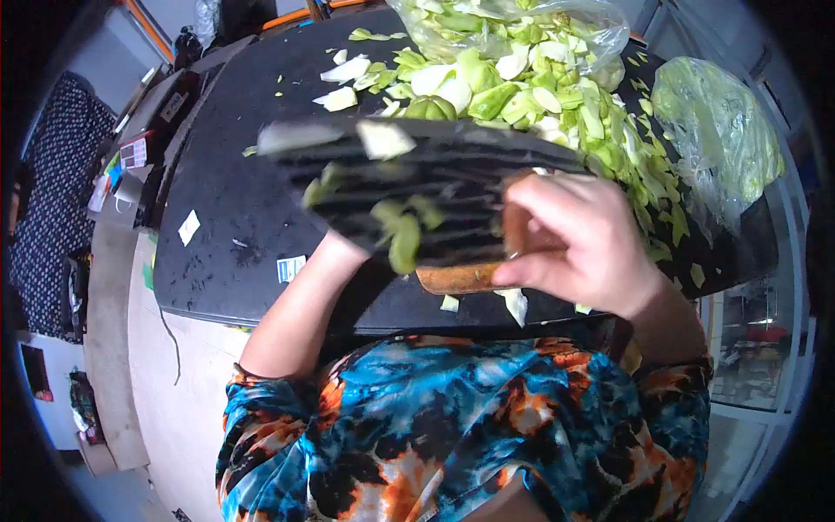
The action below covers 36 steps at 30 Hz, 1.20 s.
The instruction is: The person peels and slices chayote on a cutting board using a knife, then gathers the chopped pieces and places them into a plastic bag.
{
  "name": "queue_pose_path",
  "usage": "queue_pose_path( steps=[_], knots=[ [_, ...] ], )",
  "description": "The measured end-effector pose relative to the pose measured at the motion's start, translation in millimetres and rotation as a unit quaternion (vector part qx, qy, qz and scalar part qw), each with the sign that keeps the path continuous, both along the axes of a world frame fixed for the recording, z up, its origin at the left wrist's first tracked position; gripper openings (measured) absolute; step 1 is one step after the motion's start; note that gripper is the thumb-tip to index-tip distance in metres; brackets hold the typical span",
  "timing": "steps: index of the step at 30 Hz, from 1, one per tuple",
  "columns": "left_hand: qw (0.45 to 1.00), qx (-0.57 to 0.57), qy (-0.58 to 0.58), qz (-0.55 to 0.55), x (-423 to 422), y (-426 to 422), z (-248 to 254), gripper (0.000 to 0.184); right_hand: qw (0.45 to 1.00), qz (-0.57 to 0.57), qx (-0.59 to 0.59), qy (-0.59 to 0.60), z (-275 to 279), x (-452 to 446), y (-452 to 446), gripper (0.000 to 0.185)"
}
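Note:
My right hand point(587, 235) is closed round the brown wooden part point(461, 277) of a broad, dark flat tool point(452, 191), which is tilted and streaked by motion. Pale and green slices lie on or stick to the tool's face, among them a green piece point(404, 244) and a white piece point(384, 139). Of my left hand point(346, 248) only the wrist shows at the tool's lower left; its fingers are hidden behind the tool. Beyond both hands, a heap of sliced green vegetable point(522, 87) spreads over the black table point(226, 200).
A clear plastic bag point(600, 26) lies behind the heap, and a bag of green vegetable point(718, 130) is at the right. White scraps point(189, 228) and a small blue-and-white label point(291, 269) lie on the table. Shelving with goods point(143, 148) stands left.

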<state>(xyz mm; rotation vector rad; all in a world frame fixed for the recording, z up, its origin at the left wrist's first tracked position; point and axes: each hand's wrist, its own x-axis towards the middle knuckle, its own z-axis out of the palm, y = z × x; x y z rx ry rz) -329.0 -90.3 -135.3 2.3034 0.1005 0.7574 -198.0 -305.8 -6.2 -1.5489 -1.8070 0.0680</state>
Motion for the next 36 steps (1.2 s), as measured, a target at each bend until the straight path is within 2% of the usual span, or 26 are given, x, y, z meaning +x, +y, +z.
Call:
queue_pose_path(
  steps=[2,5,10,12,13,14,15,16,17,19,20,21,25,26,27,29,30,31,32,33,34,36],
  knots=[
    [1.0,0.005,0.0,-0.019,-9,0,-8,0.058,1.0,0.005,0.006,-0.03,-4,-7,6,0.036],
    [1.0,-0.024,-0.017,-0.01,-7,-13,7,0.057,0.999,-0.002,-0.031,-0.042,-3,-10,8,0.037],
    [0.997,-0.064,-0.036,0.005,7,-26,33,0.056,0.995,-0.017,-0.017,-0.092,-5,-14,2,0.035],
    [0.985,-0.17,-0.029,-0.017,7,-27,37,0.055,0.986,-0.045,-0.022,-0.161,-7,-12,2,0.036],
    [0.888,-0.45,-0.058,-0.078,7,-35,42,0.061,0.979,-0.059,-0.025,-0.195,-9,-10,1,0.037],
    [0.977,-0.207,-0.041,0.008,0,-29,35,0.063,0.975,-0.082,-0.006,-0.207,-13,-3,1,0.036],
    [0.994,0.05,-0.022,0.093,-6,-24,28,0.066,0.97,-0.105,0.011,-0.219,-19,10,2,0.036],
    [0.988,0.072,-0.034,0.135,-4,-39,54,0.068,0.971,-0.204,-0.021,-0.126,-23,37,5,0.036],
    [0.991,0.068,-0.057,0.103,-10,-39,54,0.062,0.952,-0.299,-0.054,-0.029,-31,72,5,0.036],
    [0.986,0.008,-0.13,0.107,-7,-36,46,0.067,0.95,-0.312,-0.014,-0.022,-54,150,-12,0.035],
    [0.987,-0.016,-0.113,0.117,-3,-33,51,0.068,0.938,-0.339,0.0,-0.074,-61,166,-21,0.035],
    [0.987,-0.042,-0.094,0.127,0,-30,55,0.068,0.923,-0.364,0.01,-0.125,-60,166,-23,0.036],
    [0.978,-0.124,-0.065,0.153,12,-13,43,0.064,0.927,-0.375,-0.017,-0.01,-51,142,-20,0.037],
    [0.952,-0.263,-0.079,0.136,14,-17,43,0.058,0.928,-0.371,-0.013,0.004,-50,135,-18,0.037],
    [0.943,-0.3,-0.098,0.105,15,-19,50,0.051,0.93,-0.368,-0.01,0.019,-48,128,-16,0.037],
    [0.89,-0.421,-0.162,0.062,19,-23,58,0.045,0.935,-0.352,-0.009,0.05,-47,115,-18,0.036],
    [0.894,-0.411,-0.169,0.062,19,-15,52,0.043,0.939,-0.334,0.007,0.083,-49,111,-19,0.036],
    [0.866,-0.463,-0.189,0.022,18,-17,50,0.047,0.941,-0.318,0.023,0.116,-50,107,-22,0.036],
    [0.862,-0.477,-0.173,0.008,17,-18,46,0.051,0.939,-0.319,-0.001,0.132,-52,107,-27,0.034],
    [0.857,-0.491,-0.156,-0.007,15,-17,40,0.055,0.94,-0.312,0.027,0.135,-54,106,-30,0.032],
    [0.876,-0.465,-0.116,0.052,10,-16,36,0.063,0.94,-0.305,0.055,0.139,-58,104,-34,0.031],
    [0.908,-0.399,-0.119,0.053,2,-9,36,0.059,0.934,-0.295,0.079,0.187,-63,100,-43,0.028]
  ],
)
